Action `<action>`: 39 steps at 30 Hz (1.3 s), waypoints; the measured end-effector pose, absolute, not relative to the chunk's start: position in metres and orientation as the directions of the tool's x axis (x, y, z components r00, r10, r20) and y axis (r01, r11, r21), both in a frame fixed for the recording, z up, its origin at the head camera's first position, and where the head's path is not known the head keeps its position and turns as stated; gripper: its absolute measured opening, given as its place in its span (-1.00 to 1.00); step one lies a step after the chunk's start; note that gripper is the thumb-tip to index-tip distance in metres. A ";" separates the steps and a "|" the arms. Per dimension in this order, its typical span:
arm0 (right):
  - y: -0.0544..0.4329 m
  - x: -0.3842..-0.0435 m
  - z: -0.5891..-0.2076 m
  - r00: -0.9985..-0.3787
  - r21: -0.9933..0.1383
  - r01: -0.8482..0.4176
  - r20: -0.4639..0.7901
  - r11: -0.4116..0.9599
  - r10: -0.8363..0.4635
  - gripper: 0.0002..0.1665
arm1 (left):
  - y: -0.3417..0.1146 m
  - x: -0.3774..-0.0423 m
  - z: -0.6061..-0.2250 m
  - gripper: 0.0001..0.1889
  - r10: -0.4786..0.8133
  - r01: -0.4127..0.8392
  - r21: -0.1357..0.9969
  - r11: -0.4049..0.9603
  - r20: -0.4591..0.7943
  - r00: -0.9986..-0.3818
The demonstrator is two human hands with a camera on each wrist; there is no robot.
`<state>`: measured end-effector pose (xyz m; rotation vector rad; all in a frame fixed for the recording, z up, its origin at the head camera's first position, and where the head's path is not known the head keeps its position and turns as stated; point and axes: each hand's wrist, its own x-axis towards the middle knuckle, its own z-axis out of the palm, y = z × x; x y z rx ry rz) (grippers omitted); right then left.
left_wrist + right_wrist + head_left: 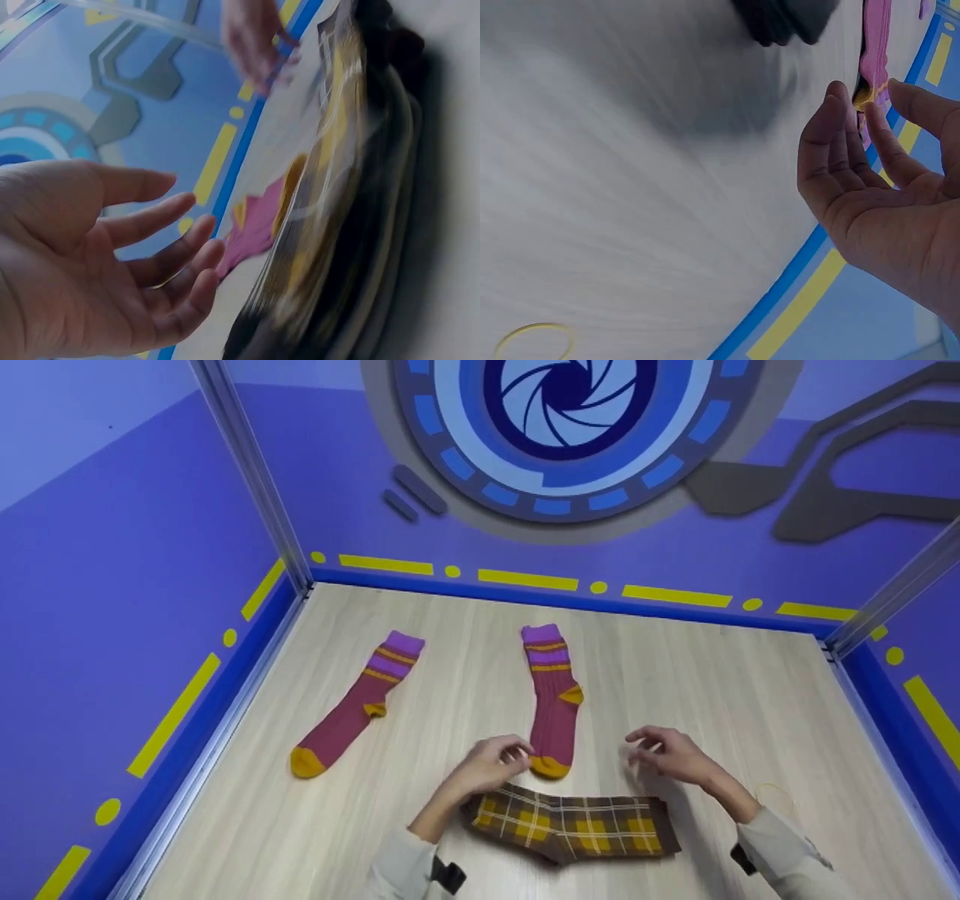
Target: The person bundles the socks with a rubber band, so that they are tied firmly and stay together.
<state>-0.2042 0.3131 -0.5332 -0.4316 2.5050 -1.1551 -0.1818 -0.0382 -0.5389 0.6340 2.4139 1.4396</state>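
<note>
Socks in brown-and-yellow check [596,826] are lying at lower centre of the frame, likely handling soft and light, best pinched by the dark cuff [666,829]; left-hand grip [491,765] and right-hand grip [675,756] are hovering, loosely spread, holding nothing.

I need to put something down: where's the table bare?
Bare: between left maroon sock and right maroon sock; beyond the right hand to the back wall. Crowded: front middle, with plaid socks, left hand and right maroon sock's toe close.

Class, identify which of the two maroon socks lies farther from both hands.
The slanted maroon sock, at the left of the head view; the other maroon sock ends close beside the left hand.
</note>
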 end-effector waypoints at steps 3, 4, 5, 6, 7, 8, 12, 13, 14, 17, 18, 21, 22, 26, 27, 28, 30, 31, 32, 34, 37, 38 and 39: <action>0.306 -0.221 -0.532 -0.907 -0.761 -0.109 -0.187 0.640 -0.378 -0.63 | -0.016 -0.184 -0.543 -0.67 0.545 0.231 0.867 0.441 -0.054 -0.837; 0.302 -0.227 -0.533 -0.916 -0.758 -0.096 -0.186 0.645 -0.355 -0.63 | -0.010 -0.184 -0.545 -0.65 0.548 0.224 0.863 0.452 -0.071 -0.833; 0.297 -0.233 -0.534 -0.925 -0.755 -0.090 -0.178 0.649 -0.335 -0.64 | -0.005 -0.183 -0.548 -0.63 0.549 0.218 0.858 0.465 -0.086 -0.831; 0.292 -0.239 -0.535 -0.934 -0.755 -0.075 -0.175 0.652 -0.311 -0.64 | 0.000 -0.181 -0.551 -0.60 0.546 0.202 0.856 0.476 -0.107 -0.831; 0.286 -0.245 -0.536 -0.942 -0.754 -0.066 -0.168 0.653 -0.290 -0.64 | 0.004 -0.180 -0.554 -0.57 0.540 0.189 0.852 0.488 -0.125 -0.832; 0.279 -0.251 -0.537 -0.952 -0.750 -0.061 -0.154 0.658 -0.264 -0.64 | 0.007 -0.178 -0.558 -0.53 0.534 0.181 0.848 0.497 -0.135 -0.835; 0.255 -0.273 -0.540 -0.974 -0.744 -0.081 -0.082 0.663 -0.211 -0.65 | 0.015 -0.174 -0.568 -0.42 0.521 0.162 0.852 0.498 -0.145 -0.841; 0.250 -0.277 -0.542 -0.978 -0.739 -0.101 -0.050 0.666 -0.205 -0.65 | 0.016 -0.174 -0.569 -0.42 0.521 0.173 0.852 0.494 -0.131 -0.844; 0.244 -0.281 -0.544 -0.978 -0.731 -0.130 -0.016 0.669 -0.207 -0.65 | 0.016 -0.174 -0.570 -0.43 0.517 0.178 0.853 0.490 -0.120 -0.848; 0.225 -0.289 -0.553 -0.966 -0.679 -0.216 0.044 0.702 -0.255 -0.62 | 0.014 -0.172 -0.571 -0.50 0.489 0.192 0.835 0.515 -0.103 -0.866; 0.219 -0.290 -0.557 -0.962 -0.648 -0.237 0.051 0.724 -0.269 -0.60 | 0.013 -0.171 -0.572 -0.52 0.479 0.191 0.829 0.525 -0.103 -0.872; 0.207 -0.291 -0.566 -0.964 -0.531 -0.226 0.005 0.816 -0.264 -0.55 | 0.011 -0.169 -0.573 -0.57 0.452 0.180 0.817 0.547 -0.107 -0.886; 0.206 -0.291 -0.567 -0.971 -0.490 -0.197 -0.021 0.849 -0.237 -0.54 | 0.012 -0.170 -0.573 -0.57 0.451 0.186 0.813 0.552 -0.103 -0.887; 0.205 -0.290 -0.564 -0.983 -0.387 -0.101 -0.105 0.916 -0.153 -0.53 | 0.016 -0.171 -0.572 -0.61 0.431 0.221 0.757 0.615 -0.088 -0.898; 0.206 -0.289 -0.562 -0.982 -0.376 -0.094 -0.119 0.922 -0.148 -0.52 | 0.017 -0.171 -0.571 -0.63 0.419 0.223 0.739 0.636 -0.088 -0.904; 0.208 -0.288 -0.560 -0.981 -0.363 -0.089 -0.132 0.927 -0.145 -0.51 | 0.017 -0.172 -0.570 -0.66 0.410 0.227 0.722 0.654 -0.086 -0.908; 0.211 -0.287 -0.557 -0.976 -0.341 -0.093 -0.154 0.936 -0.154 -0.50 | 0.019 -0.173 -0.569 -0.70 0.391 0.219 0.702 0.678 -0.092 -0.916; 0.213 -0.286 -0.555 -0.974 -0.329 -0.097 -0.164 0.939 -0.158 -0.49 | 0.019 -0.173 -0.568 -0.72 0.385 0.216 0.698 0.683 -0.092 -0.918; 0.215 -0.285 -0.554 -0.972 -0.316 -0.100 -0.172 0.944 -0.160 -0.48 | 0.019 -0.173 -0.568 -0.74 0.381 0.217 0.695 0.685 -0.089 -0.920; 0.219 -0.282 -0.551 -0.971 -0.284 -0.100 -0.182 0.954 -0.156 -0.48 | 0.018 -0.174 -0.567 -0.76 0.378 0.224 0.688 0.690 -0.078 -0.923; 0.223 -0.277 -0.550 -0.971 -0.249 -0.098 -0.187 0.963 -0.147 -0.48 | 0.013 -0.174 -0.567 -0.78 0.388 0.244 0.688 0.684 -0.060 -0.920; 0.224 -0.275 -0.551 -0.972 -0.244 -0.095 -0.188 0.965 -0.143 -0.48 | 0.010 -0.174 -0.568 -0.79 0.393 0.248 0.690 0.680 -0.057 -0.918; 0.226 -0.272 -0.551 -0.972 -0.242 -0.093 -0.190 0.966 -0.141 -0.49 | 0.007 -0.174 -0.568 -0.79 0.398 0.249 0.693 0.676 -0.059 -0.915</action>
